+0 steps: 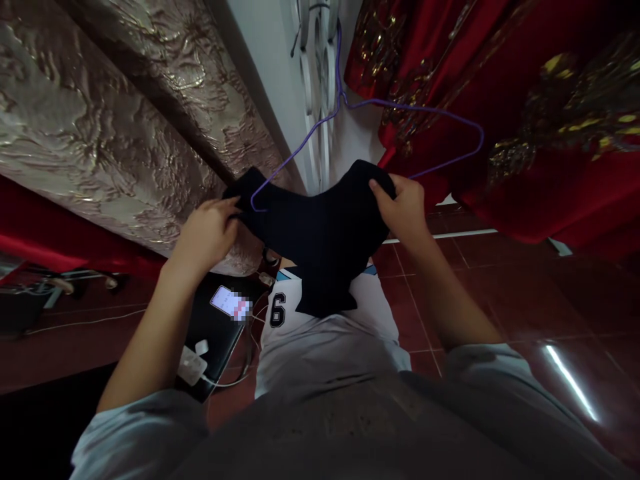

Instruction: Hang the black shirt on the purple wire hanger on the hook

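A dark navy garment [320, 230] is stretched out in front of my legs; its exact kind I cannot make out. My left hand [207, 230] grips its left upper corner, fingers closed on the cloth. At the opposite upper corner my right hand [405, 203] pinches the fabric, thumb on top. A purple wire hanger [420, 107] hangs by its hook above the garment. The hanger's left end lies over the cloth beside my left hand. Its right arm reaches out past my right hand, and part of its lower bar is hidden by the garment.
Beige textured fabric [150, 120] hangs on the left, red fabric with gold decoration [450, 153] on the right. A white metal rack [323, 113] stands between them. Low on the left, a black surface [225, 340] holds a lit phone [230, 302], a white power adapter [191, 365] and cables.
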